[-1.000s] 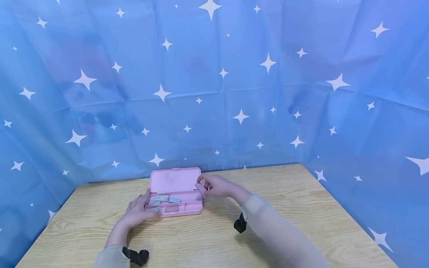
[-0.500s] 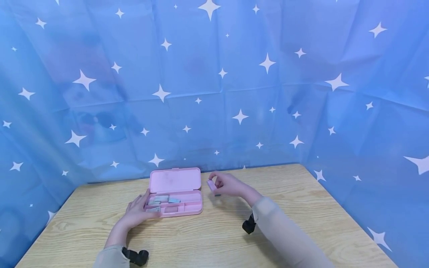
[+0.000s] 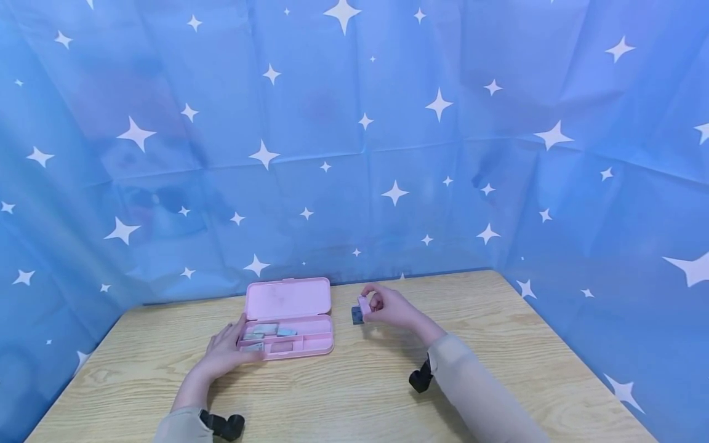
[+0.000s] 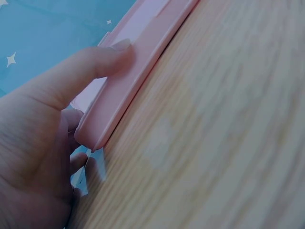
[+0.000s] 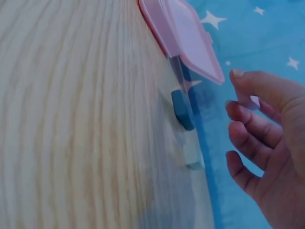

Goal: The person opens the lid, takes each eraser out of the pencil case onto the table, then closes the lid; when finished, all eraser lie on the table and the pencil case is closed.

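Observation:
An open pink pencil case [image 3: 318, 326] lies on the table with its lid [image 3: 288, 298] tipped back. My left hand [image 3: 226, 346] holds its left end, thumb over the front wall and fingers around the end in the left wrist view. Several pale small blocks, eraser-like, lie in its compartments, along with a pinkish block [image 3: 281, 347]. To the right of the case, my right hand [image 3: 392, 307] pinches a small pink-lilac block [image 3: 364, 305], raised above the table. A dark blue block [image 5: 182, 109] sits on the table below that hand.
A pale block [image 5: 193, 156] stands near the dark blue one in the right wrist view. Behind the wooden table [image 3: 354, 394] hangs a blue cloth [image 3: 332, 209] with white stars. Both wrists wear black camera mounts.
My right hand has moved right, away from the case, carrying the pink-lilac block. The dark blue block now shows beside it. My left hand has stayed on the pencil case.

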